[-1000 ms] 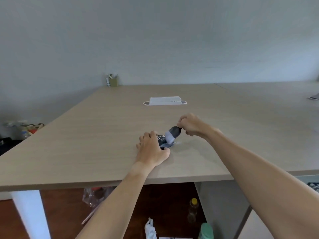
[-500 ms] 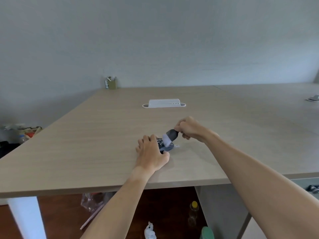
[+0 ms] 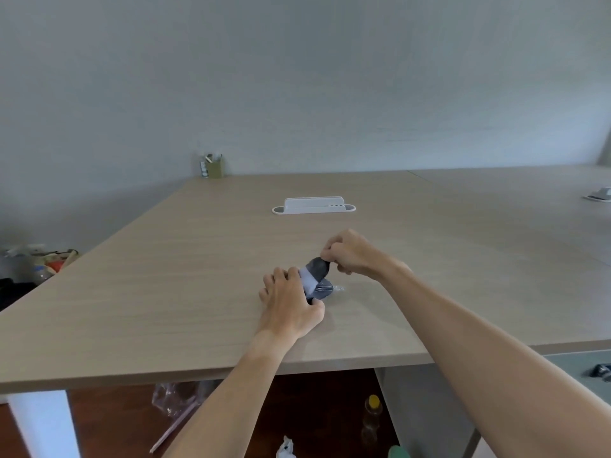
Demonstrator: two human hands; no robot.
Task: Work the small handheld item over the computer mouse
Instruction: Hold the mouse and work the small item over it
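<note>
A dark computer mouse (image 3: 322, 290) lies on the wooden table (image 3: 198, 292), near its front edge. My left hand (image 3: 289, 305) grips the mouse from the left and hides most of it. My right hand (image 3: 353, 254) is closed on the dark handle of a small brush (image 3: 314, 271). The brush's pale bristles rest on top of the mouse, close to my left fingers. A small clear scrap (image 3: 338, 288) lies just right of the mouse.
A white cable tray (image 3: 313, 205) sits at mid-table beyond my hands. An olive pen holder (image 3: 214, 167) stands at the far edge by the wall. A grey item (image 3: 599, 194) lies far right. Bottles and bags sit on the floor under the table.
The brush has swept leftward over the mouse, toward my left fingers. My right hand followed it slightly. My left hand has kept its hold.
</note>
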